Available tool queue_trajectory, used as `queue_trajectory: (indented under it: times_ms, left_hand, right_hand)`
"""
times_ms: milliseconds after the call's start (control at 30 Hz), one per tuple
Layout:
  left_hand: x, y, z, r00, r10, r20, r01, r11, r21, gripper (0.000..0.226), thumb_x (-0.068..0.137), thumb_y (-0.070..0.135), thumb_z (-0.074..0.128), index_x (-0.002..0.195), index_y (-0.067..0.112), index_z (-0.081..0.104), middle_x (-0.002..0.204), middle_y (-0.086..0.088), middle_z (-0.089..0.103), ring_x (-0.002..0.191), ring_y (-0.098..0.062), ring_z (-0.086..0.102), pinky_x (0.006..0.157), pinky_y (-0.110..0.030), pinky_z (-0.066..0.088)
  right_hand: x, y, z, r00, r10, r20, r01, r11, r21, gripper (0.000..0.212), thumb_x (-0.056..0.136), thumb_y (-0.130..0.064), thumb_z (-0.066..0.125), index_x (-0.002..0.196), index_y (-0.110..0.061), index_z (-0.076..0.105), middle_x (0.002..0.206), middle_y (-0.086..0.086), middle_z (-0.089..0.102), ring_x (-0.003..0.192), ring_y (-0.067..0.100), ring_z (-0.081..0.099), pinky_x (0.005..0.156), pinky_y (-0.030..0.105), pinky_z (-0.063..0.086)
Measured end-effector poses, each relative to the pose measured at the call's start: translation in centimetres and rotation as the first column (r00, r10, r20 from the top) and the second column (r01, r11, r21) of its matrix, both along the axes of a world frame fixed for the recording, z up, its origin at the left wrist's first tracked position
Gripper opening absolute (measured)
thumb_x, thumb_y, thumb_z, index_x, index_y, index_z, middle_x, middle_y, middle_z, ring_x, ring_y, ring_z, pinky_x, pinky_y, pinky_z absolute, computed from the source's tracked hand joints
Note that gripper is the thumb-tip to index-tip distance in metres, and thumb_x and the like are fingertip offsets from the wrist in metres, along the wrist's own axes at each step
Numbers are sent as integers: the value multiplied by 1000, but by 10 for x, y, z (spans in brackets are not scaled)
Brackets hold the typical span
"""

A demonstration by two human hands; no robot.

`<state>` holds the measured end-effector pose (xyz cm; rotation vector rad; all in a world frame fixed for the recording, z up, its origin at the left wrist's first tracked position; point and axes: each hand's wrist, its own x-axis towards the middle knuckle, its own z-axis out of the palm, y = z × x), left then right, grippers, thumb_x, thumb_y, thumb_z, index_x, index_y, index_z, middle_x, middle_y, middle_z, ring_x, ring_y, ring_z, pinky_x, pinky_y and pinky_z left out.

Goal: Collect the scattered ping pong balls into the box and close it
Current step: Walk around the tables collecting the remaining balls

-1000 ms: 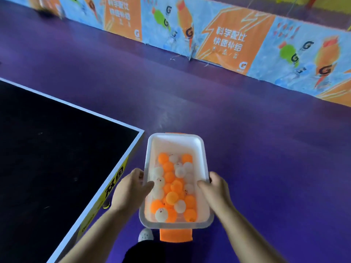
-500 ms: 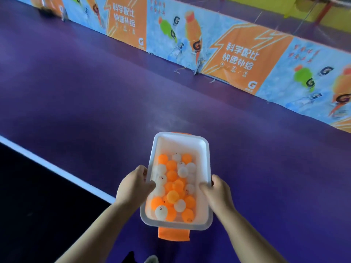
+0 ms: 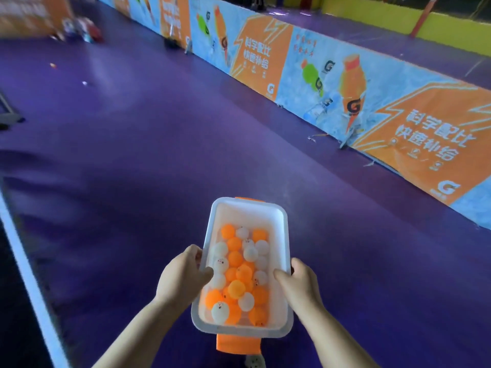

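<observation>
I carry a translucent white plastic box [image 3: 280, 229] with orange latches in front of me, lid off. Several orange and white ping pong balls [image 3: 240, 272] fill its bottom. My left hand [image 3: 183, 274] grips the box's left rim, thumb over the edge. My right hand [image 3: 300, 281] grips the right rim the same way. Far off on the purple floor lie a white ball [image 3: 84, 83] and an orange ball [image 3: 52, 65].
A table tennis table's white-edged corner [image 3: 18, 261] runs along the left. Orange and blue advertising barriers [image 3: 332, 83] line the right and far side. Bags or clutter [image 3: 79, 31] sit at the far left wall. A table leg or stand [image 3: 8, 112] shows at left.
The view has swung left and up along the court. The table has slid to the left edge. Both hands keep the same hold on the box.
</observation>
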<state>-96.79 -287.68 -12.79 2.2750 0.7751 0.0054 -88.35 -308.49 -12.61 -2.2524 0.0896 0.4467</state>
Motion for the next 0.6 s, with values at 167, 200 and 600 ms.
queue_trajectory:
  times_ms: [167, 200, 600]
  left_hand:
    - [76, 14, 13, 978, 210, 1, -210, 977, -33, 12, 74, 24, 61, 81, 21, 51, 71, 5, 61, 63, -16, 57, 51, -28, 42]
    - [85, 19, 14, 969, 246, -6, -246, 969, -34, 13, 74, 23, 61, 82, 20, 51, 71, 6, 60, 61, -14, 55, 50, -27, 40]
    - [166, 190, -1, 842, 539, -16, -539, 842, -20, 11, 75, 22, 62, 81, 22, 52, 71, 6, 60, 60, -11, 51, 51, -25, 39]
  right_hand:
    - [118, 42, 17, 984, 176, 9, -175, 982, -69, 23, 77, -17, 58, 61, -16, 41, 62, -3, 50, 53, 14, 43, 48, 25, 33]
    - [136, 55, 18, 978, 208, -4, -208, 975, -80, 23, 77, -17, 58, 61, -16, 42, 63, -3, 50, 53, 14, 43, 47, 24, 33]
    - [259, 269, -12, 833, 526, -170, -538, 842, -36, 6, 83, -16, 53, 79, -12, 55, 80, 3, 60, 66, 17, 56, 53, 25, 42]
